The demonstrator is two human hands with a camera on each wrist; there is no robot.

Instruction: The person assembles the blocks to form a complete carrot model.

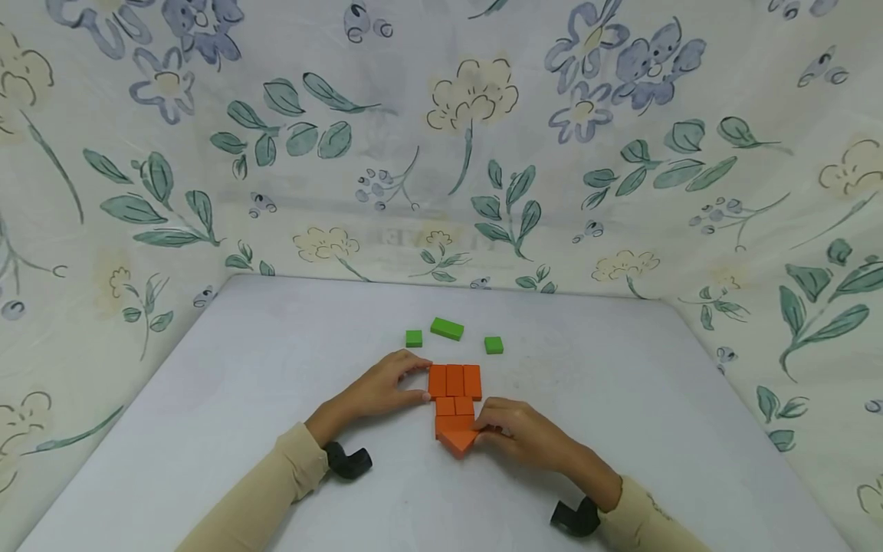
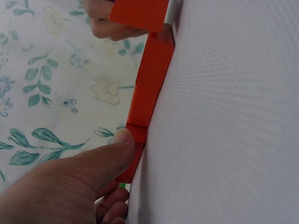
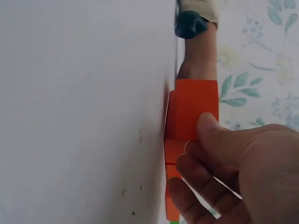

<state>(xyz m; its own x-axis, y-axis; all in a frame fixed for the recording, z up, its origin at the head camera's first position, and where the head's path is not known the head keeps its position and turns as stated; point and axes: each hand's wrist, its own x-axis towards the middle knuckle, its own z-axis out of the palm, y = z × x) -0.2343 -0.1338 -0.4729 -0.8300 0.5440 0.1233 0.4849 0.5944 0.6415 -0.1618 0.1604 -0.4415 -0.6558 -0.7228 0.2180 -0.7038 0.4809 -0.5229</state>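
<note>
On the white table, orange blocks lie joined: a row of three upright oblong blocks, two small square blocks below, then a wider piece. At the near end is an orange triangular block, its point toward me. My right hand pinches this block between thumb and fingers; the right wrist view shows the thumb on its flat orange face. It sits raised above the table in the left wrist view. My left hand touches the left side of the oblong row with thumb and fingertip.
Beyond the orange blocks lie a small green block, a longer green block and another small green block. A flower-patterned cloth hangs behind and beside the table. Black wrist devices sit below both wrists.
</note>
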